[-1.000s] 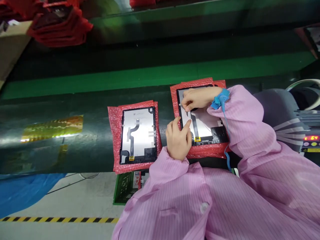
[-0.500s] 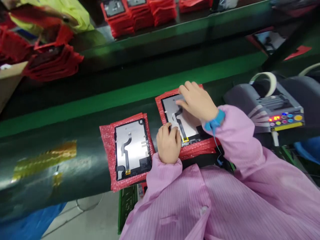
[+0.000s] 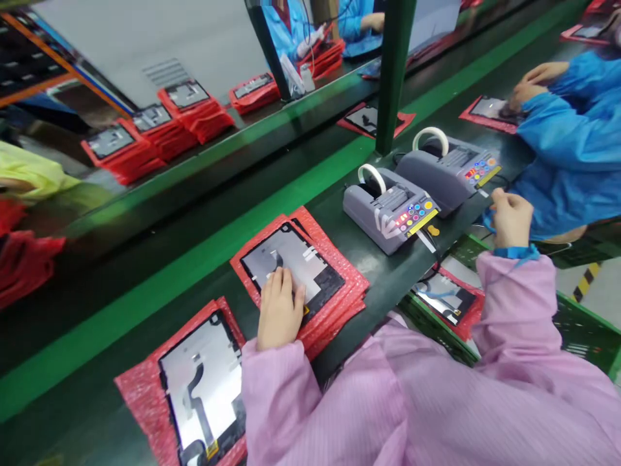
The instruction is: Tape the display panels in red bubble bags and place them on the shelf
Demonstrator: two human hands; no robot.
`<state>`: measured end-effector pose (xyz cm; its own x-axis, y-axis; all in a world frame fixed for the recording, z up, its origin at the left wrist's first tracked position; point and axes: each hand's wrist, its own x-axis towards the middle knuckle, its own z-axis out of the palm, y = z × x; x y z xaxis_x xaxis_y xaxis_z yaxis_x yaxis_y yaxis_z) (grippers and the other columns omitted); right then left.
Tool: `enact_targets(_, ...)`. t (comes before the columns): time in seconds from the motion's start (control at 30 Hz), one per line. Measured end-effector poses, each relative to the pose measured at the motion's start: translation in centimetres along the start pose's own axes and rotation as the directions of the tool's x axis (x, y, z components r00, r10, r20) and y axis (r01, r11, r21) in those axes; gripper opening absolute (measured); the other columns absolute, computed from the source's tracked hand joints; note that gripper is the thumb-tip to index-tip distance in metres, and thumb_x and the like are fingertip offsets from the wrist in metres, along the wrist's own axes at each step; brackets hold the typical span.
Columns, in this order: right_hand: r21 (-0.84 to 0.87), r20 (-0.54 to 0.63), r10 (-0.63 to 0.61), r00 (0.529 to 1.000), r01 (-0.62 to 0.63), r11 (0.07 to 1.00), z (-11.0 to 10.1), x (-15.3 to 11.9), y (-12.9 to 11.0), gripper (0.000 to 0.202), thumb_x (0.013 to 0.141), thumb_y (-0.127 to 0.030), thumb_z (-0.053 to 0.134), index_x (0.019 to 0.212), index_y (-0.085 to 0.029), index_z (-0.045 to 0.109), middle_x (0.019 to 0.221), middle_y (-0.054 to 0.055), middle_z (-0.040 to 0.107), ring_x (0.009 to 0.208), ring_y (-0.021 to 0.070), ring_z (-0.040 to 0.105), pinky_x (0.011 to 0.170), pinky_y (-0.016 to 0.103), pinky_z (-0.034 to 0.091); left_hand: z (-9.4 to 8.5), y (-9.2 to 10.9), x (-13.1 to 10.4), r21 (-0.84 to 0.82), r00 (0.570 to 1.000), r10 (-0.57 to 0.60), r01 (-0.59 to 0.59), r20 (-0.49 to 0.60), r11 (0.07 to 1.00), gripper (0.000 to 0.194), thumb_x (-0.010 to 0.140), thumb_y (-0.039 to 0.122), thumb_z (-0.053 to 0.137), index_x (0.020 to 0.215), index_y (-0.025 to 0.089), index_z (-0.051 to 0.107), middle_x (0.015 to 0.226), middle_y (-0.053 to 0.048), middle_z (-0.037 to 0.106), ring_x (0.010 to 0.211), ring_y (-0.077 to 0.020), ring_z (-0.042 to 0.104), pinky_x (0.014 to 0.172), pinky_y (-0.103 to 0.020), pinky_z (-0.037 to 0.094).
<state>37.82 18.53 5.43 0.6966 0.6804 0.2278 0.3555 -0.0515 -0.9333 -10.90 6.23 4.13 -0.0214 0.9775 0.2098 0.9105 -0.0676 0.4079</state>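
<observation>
The left hand lies on a flat screen panel in the middle of the frame, its grip released and its fingers laid along the panel's dark ribbon strip. This panel is face up on red bubble wrap, on the dark table. The right hand is raised at the right of the frame, well apart from that panel, with its grip clenched and the fingers curled in; whether something thin is between the fingertips cannot be told. A blue wrist band circles that wrist.

Between the two hands stands the near tape machine, carrying a ring of white tape, with a pale strip sticking out of its front. The far tape machine is just beside it, nearer the right hand.

A second panel rests on red wrap at the lower left, partly behind the pink left sleeve. Below the table edge, at the right, a green crate has another panel lying with red wrap. Stacks of wrapped panels line the shelf at the upper left. At the upper right, a person in blue sleeves has their hands at a panel on red wrap.
</observation>
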Motion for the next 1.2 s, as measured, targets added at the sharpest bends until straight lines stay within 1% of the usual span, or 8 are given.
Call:
enact_targets(0.1,0.039,0.019,0.154,0.988,-0.154,0.987,0.5,0.9,-0.2,0.033,0.075,-0.05,0.071,0.064,-0.023,0.056,0.058,-0.001,0.042,0.058,0.0171,0.051,0.046,0.026,0.031,-0.4,0.1,0.9,0.018,1.0,0.025,-0.024,-0.009,1.0,0.057,0.093,0.045,0.046,0.136,0.009,0.057,0.141,-0.024,0.052,0.134,-0.0404,0.044,0.116,-0.059,0.031)
enact_targets(0.27,0.123,-0.114,-0.07,0.991,0.084,0.989,-1.0,-5.7,-7.1,0.02,0.074,-0.038,0.07,0.064,-0.025,0.058,0.059,-0.002,0.041,0.051,0.0097,0.036,0.047,0.026,0.024,-0.6,0.9,2.0,0.079,0.999,0.03,-0.026,-0.044,0.997,0.056,0.09,0.044,0.053,0.132,0.008,0.059,0.132,-0.023,0.056,0.121,-0.0399,0.049,0.109,-0.06,0.038)
enact_targets(0.4,0.156,0.195,-0.326,0.925,0.298,0.942,0.1,-14.4,-15.1,0.011,0.085,-0.032,0.064,0.076,-0.025,0.066,0.061,0.0,0.048,0.053,0.0124,0.042,0.051,0.031,0.028,-0.6,1.8,2.3,0.156,0.999,-0.017,0.024,-0.046,0.988,0.06,0.089,0.043,0.055,0.134,0.004,0.057,0.134,-0.025,0.055,0.118,-0.0405,0.049,0.106,-0.058,0.04)
enact_targets(0.5,0.239,0.683,-0.37,0.63,0.285,0.928,6.0,-19.3,-18.7,0.017,0.087,-0.035,0.064,0.075,-0.022,0.064,0.074,0.001,0.058,0.068,0.015,0.054,0.062,0.031,0.04,-0.5,2.2,2.4,0.182,0.997,-0.059,0.066,-0.044,0.981,0.062,0.09,0.044,0.055,0.137,0.003,0.053,0.137,-0.025,0.054,0.118,-0.0395,0.05,0.105,-0.057,0.04)
enact_targets(0.57,0.266,0.829,-0.363,0.426,0.271,0.925,11.9,-21.4,-19.4,0.017,0.087,-0.031,0.062,0.074,-0.019,0.063,0.076,0.001,0.06,0.071,0.0141,0.056,0.067,0.029,0.042,-0.4,2.2,2.4,0.172,0.997,-0.067,0.074,-0.046,0.982,0.064,0.091,0.045,0.054,0.138,0.002,0.052,0.138,-0.026,0.053,0.119,-0.0392,0.05,0.106,-0.056,0.04)
enact_targets(0.73,0.128,0.954,-0.241,0.179,0.485,0.865,24.0,-24.1,-17.7,0.013,0.085,-0.02,0.059,0.074,-0.014,0.063,0.081,0.005,0.065,0.074,0.0136,0.056,0.071,0.027,0.039,-0.1,2.2,2.0,0.122,0.995,-0.082,0.089,-0.06,0.989,0.066,0.094,0.046,0.051,0.138,-0.004,0.05,0.139,-0.029,0.053,0.124,-0.0404,0.049,0.11,-0.055,0.036)
enact_targets(0.83,0.075,0.975,-0.178,0.135,0.551,0.831,26.0,-24.6,-17.0,0.016,0.087,-0.022,0.057,0.078,-0.014,0.067,0.085,0.007,0.068,0.075,0.015,0.057,0.069,0.028,0.037,-0.1,2.4,1.8,0.113,0.993,-0.093,0.1,-0.066,0.988,0.067,0.097,0.047,0.047,0.139,-0.004,0.05,0.14,-0.028,0.053,0.126,-0.0396,0.05,0.112,-0.055,0.035)
enact_targets(1.2,0.012,0.98,-0.152,0.13,0.719,0.695,25.7,-25.3,-17.7,0.017,0.086,-0.015,0.053,0.082,-0.016,0.069,0.102,0.005,0.069,0.081,0.0158,0.058,0.071,0.029,0.037,-1.2,3.2,2.2,0.18,0.985,-0.167,0.156,0.052,0.971,0.068,0.097,0.047,0.047,0.143,-0.004,0.048,0.147,-0.025,0.05,0.133,-0.0357,0.048,0.119,-0.049,0.031)
